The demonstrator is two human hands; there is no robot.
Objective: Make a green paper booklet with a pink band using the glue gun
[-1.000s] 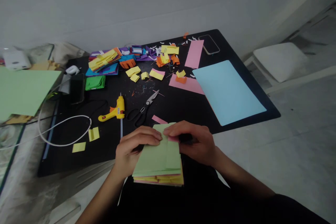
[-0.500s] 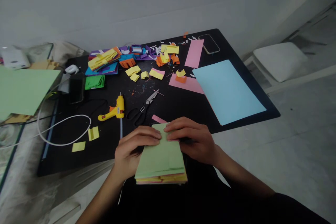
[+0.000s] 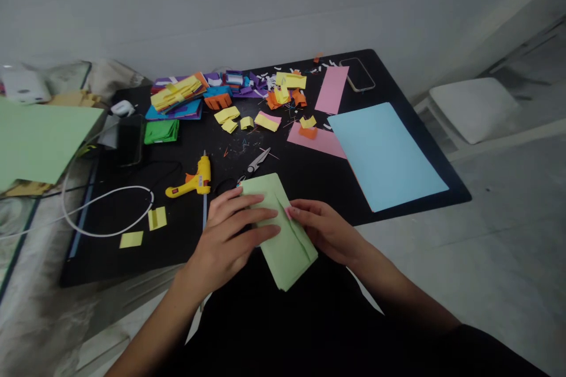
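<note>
A folded, layered light green paper packet [image 3: 285, 256] is held over my lap at the table's front edge, tilted with its far end to the left. My left hand [image 3: 232, 232] grips its left side, fingers lying across the top face. At its right edge my right hand [image 3: 329, 228] pinches the packet; a bit of pink shows by the fingertips. A lengthwise fold or slit runs along the top sheet. Just beyond lie scissors [image 3: 256, 163], their handles partly hidden behind the packet. To the left rests a yellow hot glue gun [image 3: 201, 175].
On the black table [image 3: 305, 179] are a light blue sheet [image 3: 389, 156], pink strips [image 3: 331, 89], a phone [image 3: 357, 75], a green paper stack [image 3: 161, 131] and many coloured scraps. A white cable [image 3: 108, 194] loops at left. A white chair [image 3: 473, 107] stands right.
The green packet has turned and lifted toward the scissors, now covering their handles. My left hand has spread over its top, and my right hand has moved down to its right edge.
</note>
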